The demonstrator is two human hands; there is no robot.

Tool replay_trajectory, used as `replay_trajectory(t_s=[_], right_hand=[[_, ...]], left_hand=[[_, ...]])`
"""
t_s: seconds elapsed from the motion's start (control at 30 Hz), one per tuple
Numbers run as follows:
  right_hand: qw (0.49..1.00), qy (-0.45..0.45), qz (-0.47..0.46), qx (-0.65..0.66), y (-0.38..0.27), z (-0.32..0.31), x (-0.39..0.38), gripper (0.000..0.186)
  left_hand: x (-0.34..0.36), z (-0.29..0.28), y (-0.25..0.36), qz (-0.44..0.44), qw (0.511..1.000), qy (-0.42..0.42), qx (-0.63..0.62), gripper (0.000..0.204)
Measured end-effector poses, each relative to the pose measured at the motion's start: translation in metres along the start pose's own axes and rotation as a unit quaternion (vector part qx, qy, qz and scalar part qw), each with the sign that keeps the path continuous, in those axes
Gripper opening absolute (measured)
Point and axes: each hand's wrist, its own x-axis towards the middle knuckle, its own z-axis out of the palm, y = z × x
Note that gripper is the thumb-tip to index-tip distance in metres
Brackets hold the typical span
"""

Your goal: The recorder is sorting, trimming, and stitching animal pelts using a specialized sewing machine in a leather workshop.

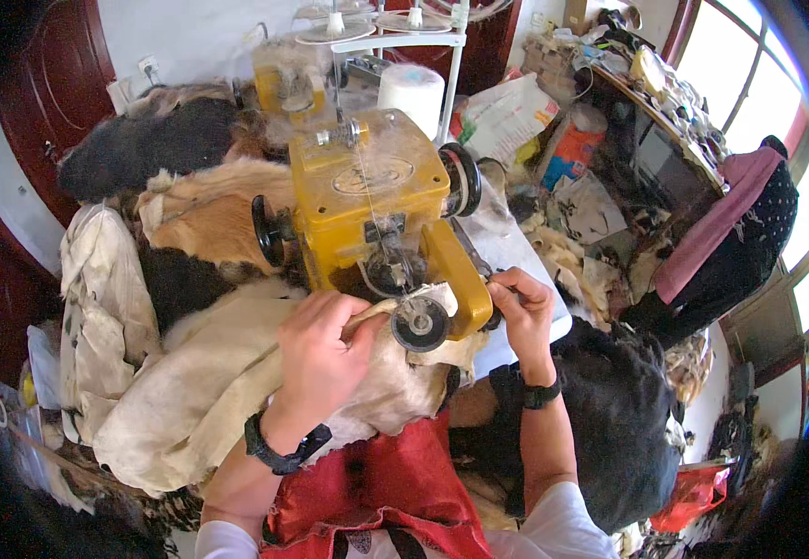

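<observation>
A yellow fur sewing machine [367, 172] stands in front of me, with a dark round feed disc [420, 323] at its near end. My left hand [325, 345] is closed on the folded edge of a cream fur pelt [209, 373], just left of the disc. The pelt's edge runs up to the disc, and the rest of it spreads left and hangs toward my lap. Right of the machine's lower arm, my right hand [523, 312] has its thumb and fingers pinched together. What lies between those fingertips is too small to make out. Thread runs down the machine's front.
A white thread cone [411, 91] stands behind the machine beneath a white thread stand [455, 70]. Brown and black pelts [148, 140] lie heaped at the left. Black fur [609, 410] hangs at my right. A cluttered shelf [660, 116] and a draped chair [735, 233] are farther right.
</observation>
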Motion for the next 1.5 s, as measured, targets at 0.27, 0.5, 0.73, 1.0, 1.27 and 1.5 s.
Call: replay_trajectory(t_s=[0.27, 0.5, 0.73, 1.0, 1.27, 1.5], right_hand=[[0.997, -0.020, -0.079, 0.012, -0.019, 0.020, 0.002, 0.023], [0.990, -0.037, -0.110, -0.086, -0.024, 0.041, 0.002, 0.007], [0.991, -0.030, -0.089, -0.099, -0.019, 0.034, 0.003, 0.008], [0.993, -0.031, -0.091, -0.064, -0.015, 0.032, 0.005, 0.006], [0.993, -0.037, -0.096, -0.063, -0.009, 0.032, 0.009, 0.008], [0.992, -0.049, -0.077, -0.082, -0.013, 0.031, 0.009, 0.010]], left_hand=[[-0.003, -0.003, -0.003, 0.005, 1.000, -0.023, 0.007, 0.010], [0.000, 0.001, -0.003, -0.039, 0.999, -0.017, -0.031, 0.010], [0.001, 0.009, -0.001, -0.038, 0.998, -0.020, -0.038, 0.009], [-0.001, 0.009, -0.007, -0.034, 0.997, -0.020, -0.060, 0.010], [0.001, 0.010, -0.007, -0.039, 0.998, -0.024, -0.046, 0.012], [0.009, -0.014, 0.002, -0.064, 0.992, -0.098, -0.042, 0.014]])
